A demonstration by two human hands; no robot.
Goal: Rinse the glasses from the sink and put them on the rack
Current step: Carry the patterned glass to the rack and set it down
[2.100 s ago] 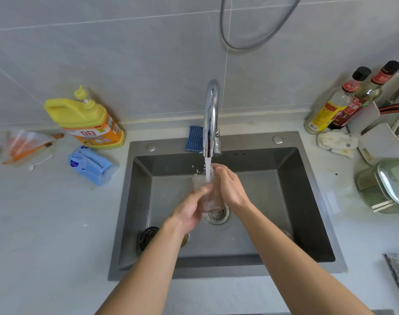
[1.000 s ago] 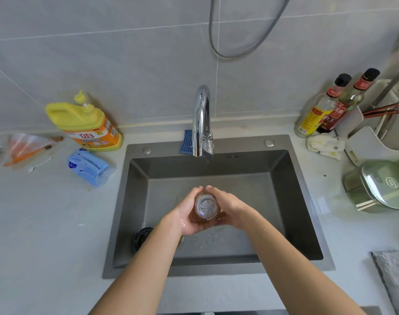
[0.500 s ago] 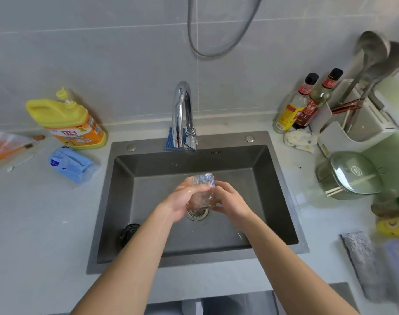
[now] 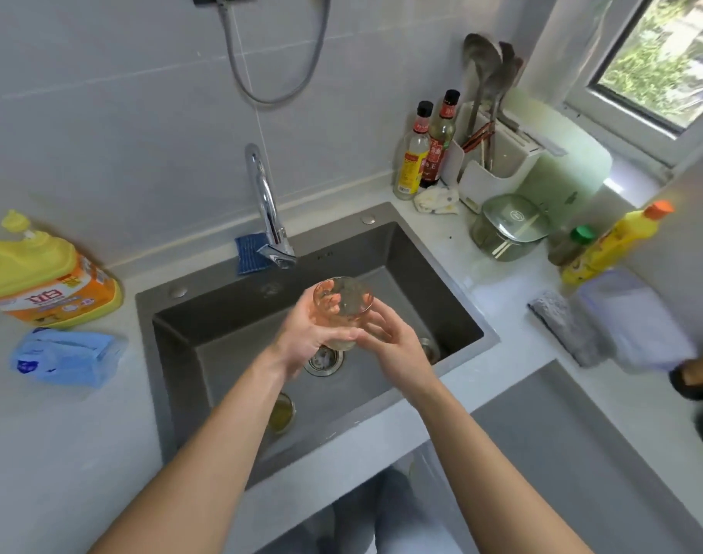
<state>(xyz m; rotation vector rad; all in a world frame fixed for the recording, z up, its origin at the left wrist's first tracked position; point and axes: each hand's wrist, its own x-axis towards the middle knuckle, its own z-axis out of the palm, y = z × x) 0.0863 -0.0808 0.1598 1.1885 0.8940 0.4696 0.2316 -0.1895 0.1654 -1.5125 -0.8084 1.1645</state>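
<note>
head view: since half a second ago the glass (image 4: 344,309) has risen nearer the faucet (image 4: 268,205), above the sink (image 4: 422,273). its long axis tilts, mouth up and toward the faucet. the left hand (image 4: 306,341) wraps its side, and the right hand (image 4: 396,347) curls its fingers against the opposite side.

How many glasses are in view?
2 for sure: one glass gripped by the left hand and right hand above the sink, a second glass in it under the left forearm. A rim by the right wrist may be a third.
</note>
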